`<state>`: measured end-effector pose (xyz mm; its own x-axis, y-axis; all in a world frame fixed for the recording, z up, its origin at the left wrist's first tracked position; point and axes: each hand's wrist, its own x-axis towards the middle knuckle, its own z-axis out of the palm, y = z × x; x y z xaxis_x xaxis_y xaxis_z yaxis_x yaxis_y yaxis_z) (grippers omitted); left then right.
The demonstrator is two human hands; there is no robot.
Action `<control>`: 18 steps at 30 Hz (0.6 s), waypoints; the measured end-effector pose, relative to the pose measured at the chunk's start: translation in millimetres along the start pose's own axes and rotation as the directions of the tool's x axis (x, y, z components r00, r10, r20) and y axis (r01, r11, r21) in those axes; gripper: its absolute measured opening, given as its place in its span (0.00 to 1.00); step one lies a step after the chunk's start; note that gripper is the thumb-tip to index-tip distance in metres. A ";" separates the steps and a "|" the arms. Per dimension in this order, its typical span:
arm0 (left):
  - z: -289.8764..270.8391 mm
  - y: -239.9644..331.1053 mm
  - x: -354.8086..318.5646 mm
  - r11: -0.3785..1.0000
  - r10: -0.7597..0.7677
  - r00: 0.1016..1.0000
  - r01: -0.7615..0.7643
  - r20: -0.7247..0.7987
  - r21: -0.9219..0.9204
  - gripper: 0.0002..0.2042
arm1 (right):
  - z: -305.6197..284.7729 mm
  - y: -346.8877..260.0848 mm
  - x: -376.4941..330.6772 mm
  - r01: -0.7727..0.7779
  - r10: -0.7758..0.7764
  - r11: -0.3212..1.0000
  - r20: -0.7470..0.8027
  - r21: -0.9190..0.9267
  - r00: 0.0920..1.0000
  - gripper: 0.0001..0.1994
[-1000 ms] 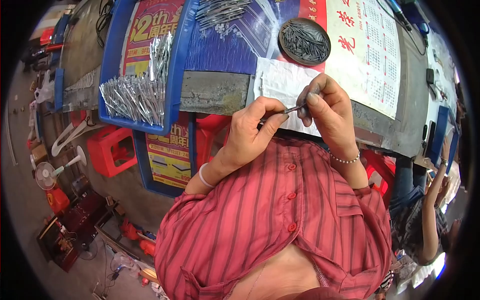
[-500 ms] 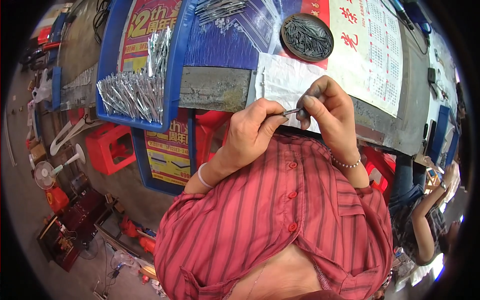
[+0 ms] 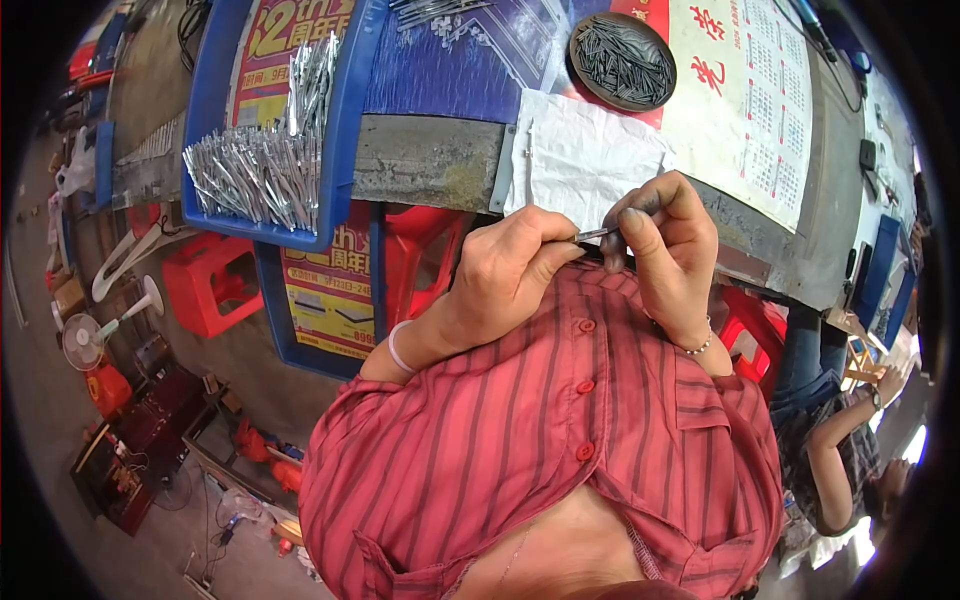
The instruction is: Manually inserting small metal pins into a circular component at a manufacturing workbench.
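Note:
My left hand (image 3: 508, 268) is closed in a pinch, thumb against index finger, at one end of a thin metal rod (image 3: 594, 234). My right hand (image 3: 668, 252) pinches the other end, its fingertips darkened with grime. Only a short shiny stretch of the rod shows between the hands; its ends are hidden in my fingers. Both hands are raised in front of my chest at the table's near edge. Just beyond them lies a creased white sheet (image 3: 580, 150). Farther back, a round brown bowl (image 3: 577, 72) holds many dark thin metal pins (image 3: 624, 62).
At left, a blue tray (image 3: 342, 140) holds a heap of slim silver pieces (image 3: 255, 180). More slim metal pieces (image 3: 435, 10) lie at the back on a blue printed sheet. Red stools (image 3: 208, 285) and another blue tray (image 3: 270, 310) stand below. A person (image 3: 835, 450) is at the right.
The whole view has shifted slightly. Both hands keep their pinch on the rod, and the right fingers have turned a little around its end. At right, the other person's arm has moved.

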<state>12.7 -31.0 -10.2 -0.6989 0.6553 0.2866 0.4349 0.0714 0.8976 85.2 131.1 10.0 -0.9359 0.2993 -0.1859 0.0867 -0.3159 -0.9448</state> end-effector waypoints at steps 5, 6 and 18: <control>-5.4 3.3 -0.4 0.819 -0.348 0.898 0.431 0.270 -0.379 0.05 | -8.2 0.3 4.1 -0.128 0.124 0.988 0.046 0.083 0.991 0.06; -5.4 3.3 -0.1 0.818 -0.349 0.897 0.432 0.271 -0.379 0.05 | -7.6 0.1 3.8 -0.129 0.125 0.988 0.045 0.083 0.991 0.06; -3.0 2.5 -0.1 0.660 -0.451 0.818 0.574 0.356 -0.484 0.05 | -9.4 0.3 3.4 -0.124 0.124 0.992 0.056 -0.006 0.991 0.09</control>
<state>12.1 -33.2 -7.0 -0.5661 0.7718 -0.2895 -0.3889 0.0596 0.9194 85.2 140.5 6.5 -0.9357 0.2068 -0.2860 0.2038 -0.3450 -0.9162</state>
